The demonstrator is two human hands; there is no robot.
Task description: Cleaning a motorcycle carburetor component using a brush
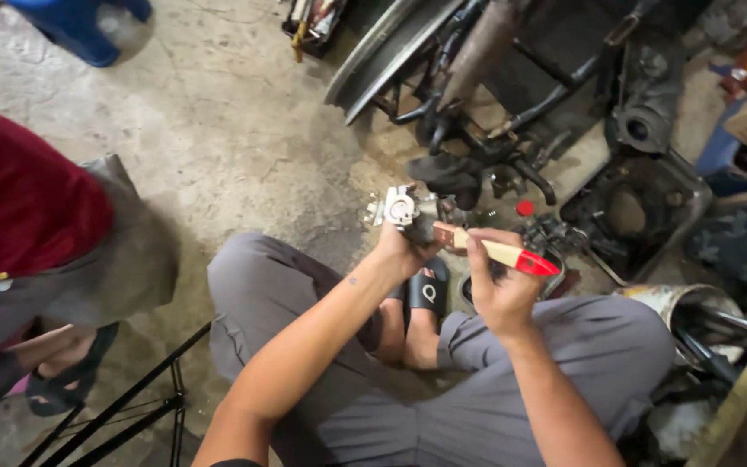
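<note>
As I look down from the head camera, squatting:
Left hand (399,251): closed around small metal engine part (408,210), above my knees.
Right hand (499,290): grips brush (499,252), bristles at the part.
Progress: cleaning underway, I judge; end unclear.

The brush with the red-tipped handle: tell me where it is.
In the head view, just right of centre, the brush is in the right hand, its head against the metal part held by the left hand.
</note>
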